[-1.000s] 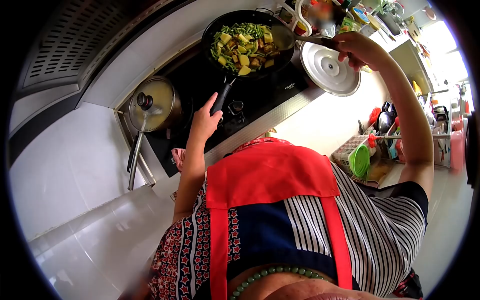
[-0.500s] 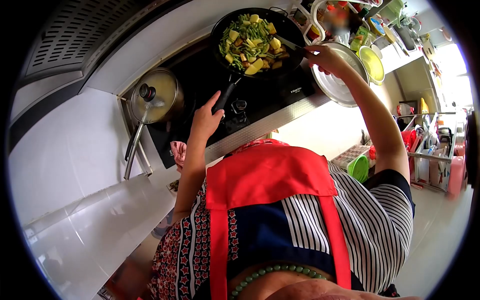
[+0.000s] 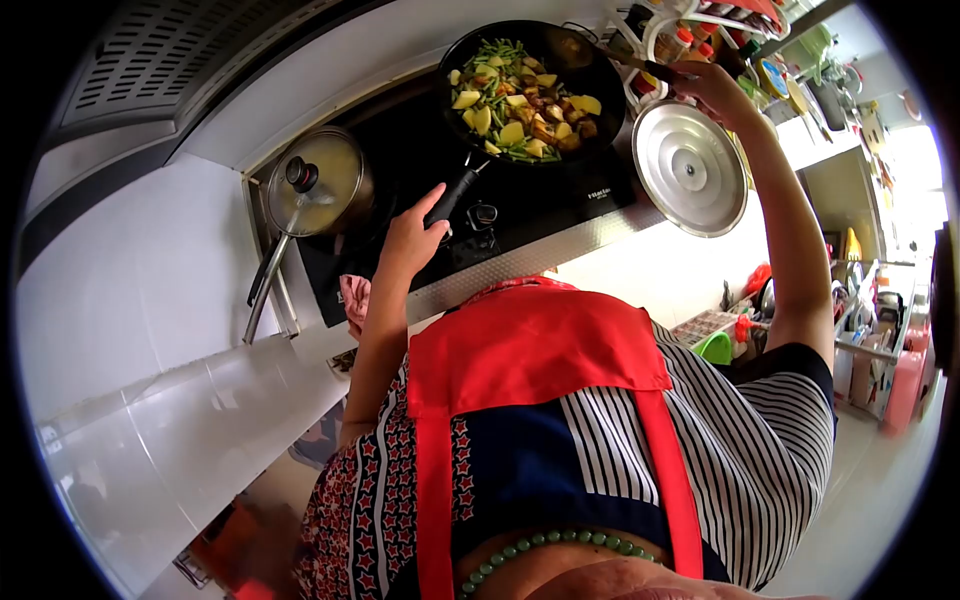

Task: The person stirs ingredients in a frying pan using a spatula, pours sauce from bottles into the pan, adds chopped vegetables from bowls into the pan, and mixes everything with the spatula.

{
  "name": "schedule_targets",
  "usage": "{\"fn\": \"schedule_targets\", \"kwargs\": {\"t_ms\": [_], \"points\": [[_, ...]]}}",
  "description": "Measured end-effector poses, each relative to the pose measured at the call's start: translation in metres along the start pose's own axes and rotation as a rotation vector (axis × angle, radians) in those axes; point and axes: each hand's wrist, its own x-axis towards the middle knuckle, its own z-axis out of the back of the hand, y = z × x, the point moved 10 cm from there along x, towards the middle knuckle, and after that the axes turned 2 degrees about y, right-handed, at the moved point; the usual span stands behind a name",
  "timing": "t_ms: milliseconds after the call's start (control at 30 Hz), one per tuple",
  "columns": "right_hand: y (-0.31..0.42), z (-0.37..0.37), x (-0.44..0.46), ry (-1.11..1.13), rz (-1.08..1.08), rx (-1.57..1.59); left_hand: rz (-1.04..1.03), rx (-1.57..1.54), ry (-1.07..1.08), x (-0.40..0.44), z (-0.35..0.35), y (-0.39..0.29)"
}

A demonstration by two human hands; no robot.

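Note:
A dark wok (image 3: 600, 75) holds chopped green beans (image 3: 489, 88), pale potato pieces (image 3: 512, 133) and browned chunks. My left hand (image 3: 409, 240) is closed round the wok's black handle (image 3: 455, 196), its index finger lying along it. My right hand (image 3: 708, 88) is closed on the dark handle of a spatula (image 3: 640, 65). The spatula reaches over the wok's far right rim, and its blade is hard to make out against the dark wall. Below my right hand lies a round metal lid (image 3: 690, 168).
A lidded saucepan (image 3: 345, 185) sits at the left of the black cooktop (image 3: 400, 165), its long handle pointing toward me. Bottles and a white rack (image 3: 655, 40) crowd the back right. A pink cloth (image 3: 355, 300) hangs at the cooktop's front edge.
My right hand and the spatula have moved right and up, from over the food to the wok's far right rim. The food has shifted, with more browned chunks showing. My left hand stays put.

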Motion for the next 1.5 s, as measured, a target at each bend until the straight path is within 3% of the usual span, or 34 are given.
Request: {"fn": "schedule_targets", "kwargs": {"t_ms": [167, 267, 367, 467, 567, 600, 767, 1033, 1100, 1200, 1300, 1367, 1433, 1500], "points": [[0.005, -0.020, 0.093, 0.246, -0.030, 0.114, 0.038, 0.024, 0.018, 0.001, 0.001, -0.003], [0.058, -0.038, 0.096, 0.272, 0.043, -0.296, 0.052, 0.036, 0.027, 0.001, 0.001, -0.001], [0.128, -0.072, 0.056, 0.331, 0.275, -0.578, 0.042, 0.030, 0.017, 0.001, 0.001, -0.002], [0.140, -0.099, 0.022, 0.293, 0.302, -0.589, -0.012, 0.053, -0.013, 0.003, 0.001, -0.001], [0.120, -0.116, -0.003, -0.072, 0.919, -0.791, -0.010, 0.079, 0.000, 0.001, 0.001, -0.004], [0.135, -0.119, -0.041, -0.033, 0.583, -0.842, -0.024, 0.088, 0.001, 0.001, 0.001, -0.004], [0.085, -0.120, -0.104, -0.103, 0.481, -0.746, -0.038, 0.101, 0.046, 0.002, -0.001, 0.001], [0.069, -0.068, -0.173, -0.226, 0.247, -0.456, -0.106, 0.073, 0.103, 0.009, -0.008, 0.010], [0.077, -0.060, -0.184, -0.098, 0.107, -0.463, -0.130, 0.086, 0.108, 0.009, -0.009, 0.009], [0.100, -0.059, -0.195, -0.032, 0.247, -0.231, -0.143, 0.099, 0.122, 0.007, -0.009, 0.005], [0.118, -0.080, -0.191, 0.082, 0.064, -0.361, -0.122, 0.085, 0.144, 0.003, -0.007, 0.001], [0.117, -0.105, -0.170, 0.107, 0.116, -0.537, -0.131, 0.081, 0.142, 0.003, -0.007, 0.001], [0.135, -0.136, -0.163, -0.063, 0.450, -0.868, -0.172, 0.091, 0.122, 0.007, -0.009, 0.005], [0.132, -0.168, -0.145, -0.031, 0.238, -0.991, -0.192, 0.100, 0.113, 0.007, -0.008, 0.006]]}}
